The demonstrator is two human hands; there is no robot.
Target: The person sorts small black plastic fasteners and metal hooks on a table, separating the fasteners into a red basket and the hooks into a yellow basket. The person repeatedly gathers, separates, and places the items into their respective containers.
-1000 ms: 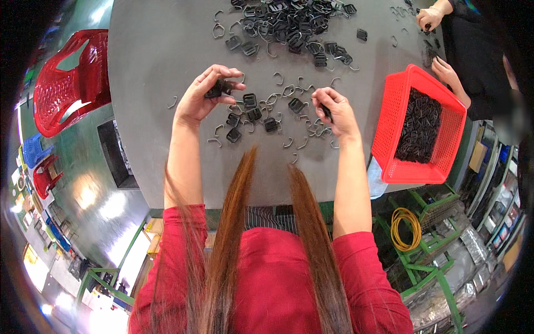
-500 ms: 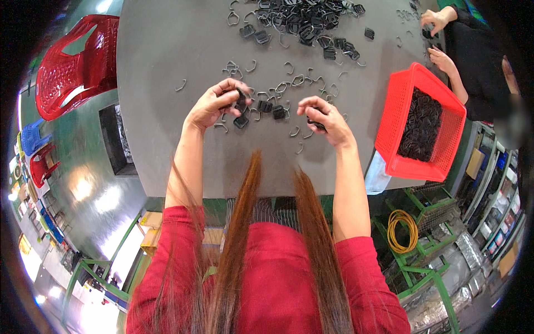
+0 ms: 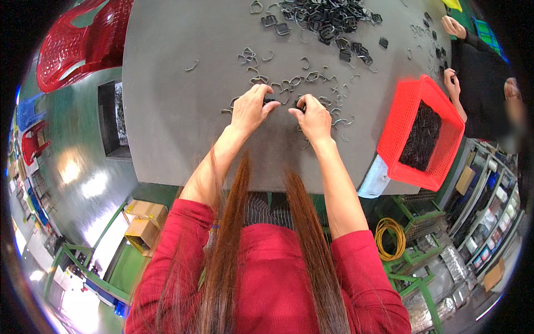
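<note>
Near the middle of the grey table (image 3: pixel 183 128), my left hand (image 3: pixel 249 113) has its thumb and fingers curled around a small black plastic buckle (image 3: pixel 267 102), mostly hidden. A short gap to the right, my right hand (image 3: pixel 315 119) is closed on another dark buckle piece (image 3: pixel 301 106), of which only a bit shows. Loose bent metal wire hooks (image 3: pixel 295 81) lie scattered just beyond and around both hands. Farther off is a large heap of black buckles (image 3: pixel 328 19) with wire hooks among them.
A red plastic basket (image 3: pixel 389 161) full of black pieces stands tilted at the table's right edge, with a light blue cloth (image 3: pixel 374 177) beside it. A co-worker in black (image 3: pixel 481 92) sits beyond it. To the left is a red plastic chair (image 3: pixel 83 50).
My hands have come closer together. The black buckles that lay on the table between them no longer show there. The co-worker's hands have moved apart, and the whole view has shifted slightly.
</note>
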